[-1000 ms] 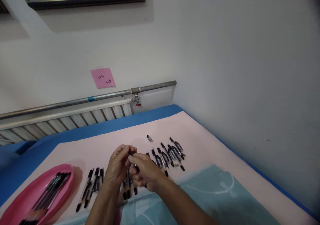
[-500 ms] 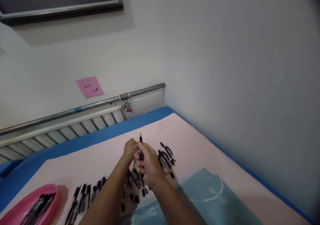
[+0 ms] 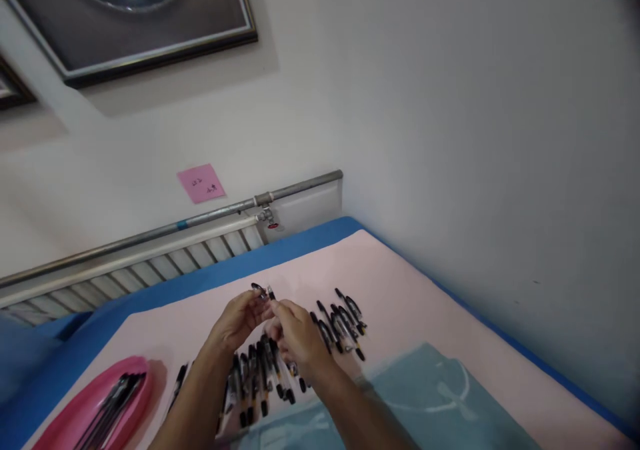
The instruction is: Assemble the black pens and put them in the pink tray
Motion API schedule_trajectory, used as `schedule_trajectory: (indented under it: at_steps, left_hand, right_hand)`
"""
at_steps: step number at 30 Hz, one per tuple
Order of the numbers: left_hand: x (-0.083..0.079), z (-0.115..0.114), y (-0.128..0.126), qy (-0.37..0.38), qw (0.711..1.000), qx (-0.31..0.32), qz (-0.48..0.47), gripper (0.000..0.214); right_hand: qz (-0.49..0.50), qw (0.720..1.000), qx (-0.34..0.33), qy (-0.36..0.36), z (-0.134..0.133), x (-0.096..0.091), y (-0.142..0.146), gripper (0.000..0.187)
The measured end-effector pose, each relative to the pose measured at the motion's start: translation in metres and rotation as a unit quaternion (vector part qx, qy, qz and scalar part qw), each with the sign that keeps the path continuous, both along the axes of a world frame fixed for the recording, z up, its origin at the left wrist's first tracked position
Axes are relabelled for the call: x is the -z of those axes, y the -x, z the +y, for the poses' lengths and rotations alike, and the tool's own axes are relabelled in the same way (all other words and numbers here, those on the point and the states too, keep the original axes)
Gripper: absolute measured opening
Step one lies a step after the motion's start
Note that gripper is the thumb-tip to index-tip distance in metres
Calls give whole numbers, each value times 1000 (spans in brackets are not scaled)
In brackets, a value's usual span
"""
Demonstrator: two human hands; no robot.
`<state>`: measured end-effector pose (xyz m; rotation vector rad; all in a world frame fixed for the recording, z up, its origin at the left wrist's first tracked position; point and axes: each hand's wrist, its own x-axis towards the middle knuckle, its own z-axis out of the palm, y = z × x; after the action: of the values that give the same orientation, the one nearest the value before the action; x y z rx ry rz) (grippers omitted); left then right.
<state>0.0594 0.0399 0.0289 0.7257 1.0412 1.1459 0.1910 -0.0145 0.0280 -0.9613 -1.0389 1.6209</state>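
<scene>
My left hand [image 3: 244,318] has thumb and fingers closed on a black pen cap [image 3: 259,288] with a clip. Close beside it, my right hand [image 3: 296,335] grips a pen [image 3: 271,293], its pointed tip upward and uncovered. The cap and the tip are slightly apart. Below my hands lies a row of black-capped pens [image 3: 261,378], partly covered by my forearms. To the right of my right hand is a smaller group of pens [image 3: 343,320].
A pink oval tray [image 3: 55,430] holding several dark sticks or refills [image 3: 113,407] stands at the lower left. A teal cloth or bag [image 3: 420,383] lies on the pink table cover [image 3: 390,270]. Behind are a radiator [image 3: 150,273], a pipe [image 3: 310,185] and walls.
My left hand has come out from behind the right, and a cap now shows in its fingers beside the pen tip. The view has shifted, moving the scene rightward.
</scene>
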Motion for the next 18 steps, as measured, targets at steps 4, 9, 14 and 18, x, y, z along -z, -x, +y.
schedule_trajectory:
  at_steps: [4,9,14,18]
  left_hand:
    - [-2,-39,40,24,995,-50,-78,8]
    - [10,-62,62,26,986,-65,-150,9]
    - [26,-66,71,23,980,-62,-190,7]
    - [33,-66,73,15,980,-62,-188,7]
  right_hand:
    - [-204,969,-28,-134,-16,15,29,27]
    - [-262,947,-36,-184,-28,27,51,29]
    - [-290,937,-44,-188,-32,29,56,31]
    - [-311,931,-55,-185,-31,33,58,29]
